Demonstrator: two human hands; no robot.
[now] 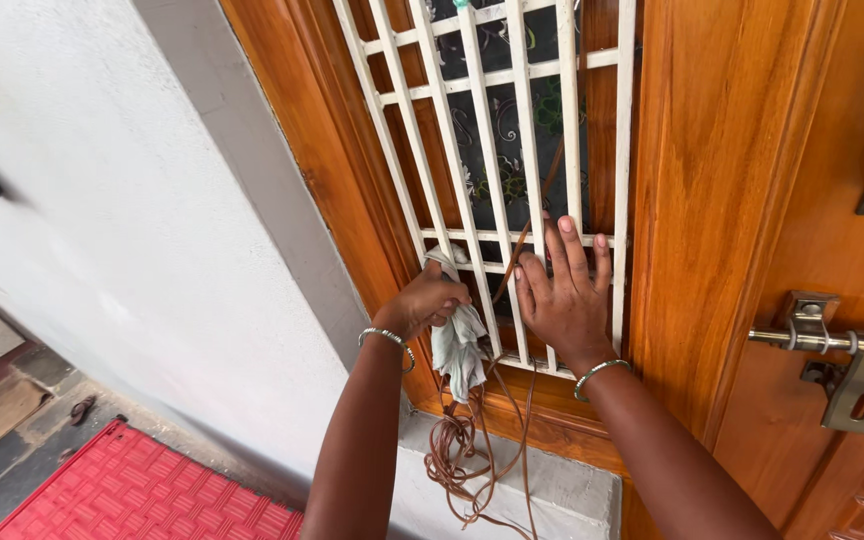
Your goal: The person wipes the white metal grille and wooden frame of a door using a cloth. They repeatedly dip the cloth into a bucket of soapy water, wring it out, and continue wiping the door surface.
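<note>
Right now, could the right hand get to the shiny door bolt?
Probably yes. The right hand lies flat on the white window grille, holding nothing, and the metal door bolt sits just to its right on the wooden door, with only bare wood between them.

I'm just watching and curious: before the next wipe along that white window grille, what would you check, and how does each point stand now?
1. Cloth held in the left hand: ok, the grip is closed on it.
2. Cloth touching the grille: ok, at a low bar.
3. Right hand steady: ok, flat on the bars.
4. Brown cord out of the way: not ok, it hangs beside the cloth.
5. Bars already clean: cannot tell.
</note>
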